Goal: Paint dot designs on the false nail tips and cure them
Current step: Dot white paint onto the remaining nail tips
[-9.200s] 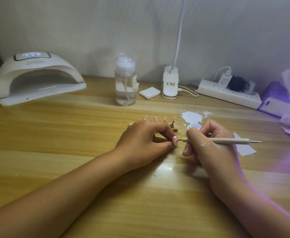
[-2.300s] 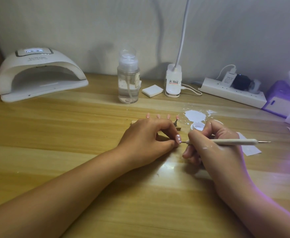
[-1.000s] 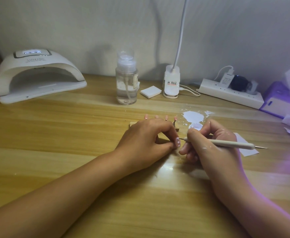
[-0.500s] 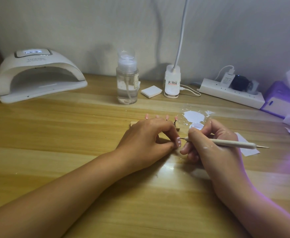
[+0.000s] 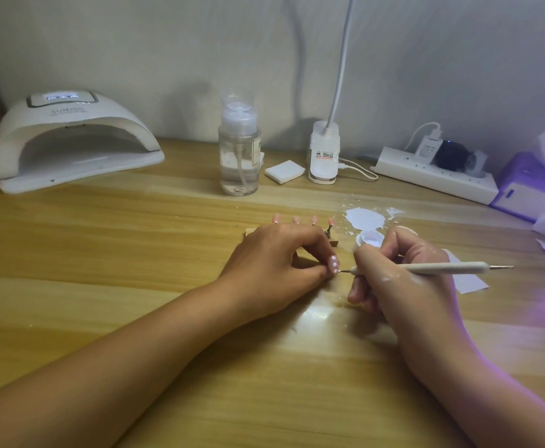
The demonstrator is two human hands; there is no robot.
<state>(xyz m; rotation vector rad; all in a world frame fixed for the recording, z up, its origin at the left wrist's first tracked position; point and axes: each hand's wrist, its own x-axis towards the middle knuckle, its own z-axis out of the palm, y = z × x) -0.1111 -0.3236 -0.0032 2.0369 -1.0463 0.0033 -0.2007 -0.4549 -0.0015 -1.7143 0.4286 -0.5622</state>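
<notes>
centre frame: a person's left hand (image 5: 277,263) pinches a pink false nail tip (image 5: 430,264) between thumb and forefinger, white dots showing on it. the right hand (image 5: 403,279), grasping a white dotting tool (image 5: 442,268) like a pen, sets its metal point at the tip's lower edge. more pink tips (image 5: 314,220) stand on a wooden holder (image 5: 249,233) just behind the left hand, near a small open pot (image 5: 369,239) and a white paint smear (image 5: 363,218). a white curing lamp (image 5: 70,140) sits upper left on the wooden table (image 5: 135,253); a clear pump bottle (image 5: 239,156) stands upper centre.
</notes>
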